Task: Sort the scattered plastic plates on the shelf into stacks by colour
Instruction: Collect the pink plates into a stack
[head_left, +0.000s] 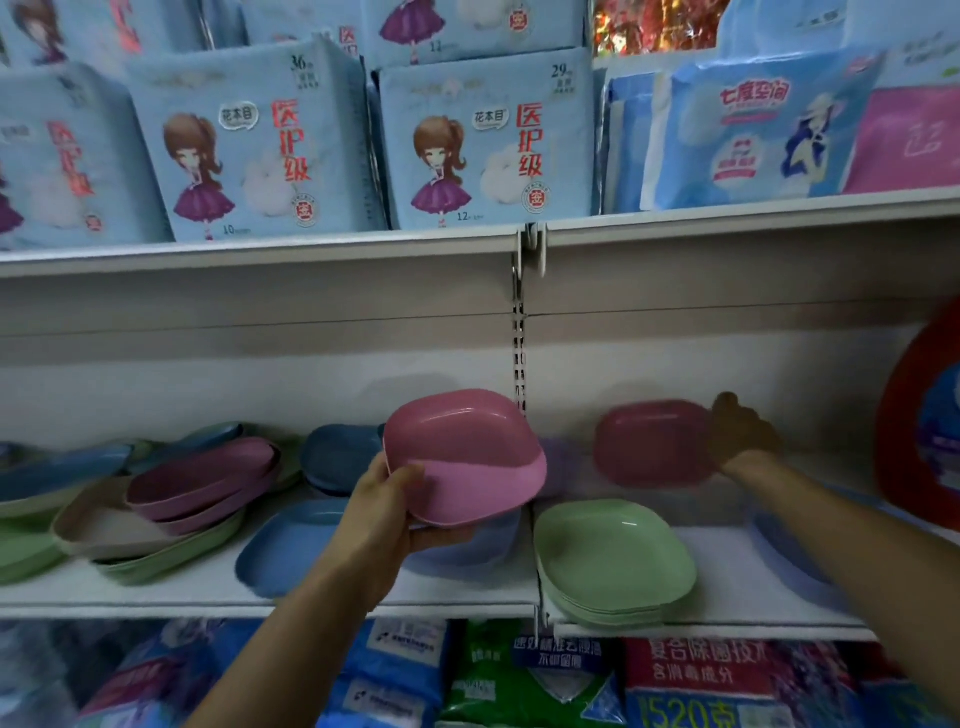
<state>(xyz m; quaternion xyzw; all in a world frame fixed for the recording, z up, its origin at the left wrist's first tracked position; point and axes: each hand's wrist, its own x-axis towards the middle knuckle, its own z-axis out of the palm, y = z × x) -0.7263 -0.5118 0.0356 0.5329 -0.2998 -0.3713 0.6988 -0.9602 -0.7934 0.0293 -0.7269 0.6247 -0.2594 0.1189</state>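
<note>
Shelf of plastic plates, seen from the head camera; we give all positions relative to the slotted upright (519, 364) at the middle of the back wall.

Just left of the upright, the left hand (384, 514) grips the pink plate (467, 457). The thumb is clamped over its near rim and the fingers are curled beneath. The plate is held above the shelf board (156, 592), tilted with its hollow towards us.

Right of the upright, the right hand (743, 436) holds the second pink plate (652, 441) by its right edge, raised before the back wall. Motion blur hides how each finger lies, but we see the hand closed on that rim.

Below and right of the upright, at the front edge of the board, sits the green stack (613, 551), neatly nested. A lilac plate (467, 551) lies under the held pink plate.

Left of the upright we find a blue plate (291, 545) near the front and another blue plate (340, 457) near the back. Farther left is an unsorted heap in which tilted pink plates (202, 478) rest on a beige plate (104, 525) and a green plate (171, 561).

Far right of the upright stands a red round pack (919, 415). Above it, on the upper shelf, are pale blue packets (249, 156).
</note>
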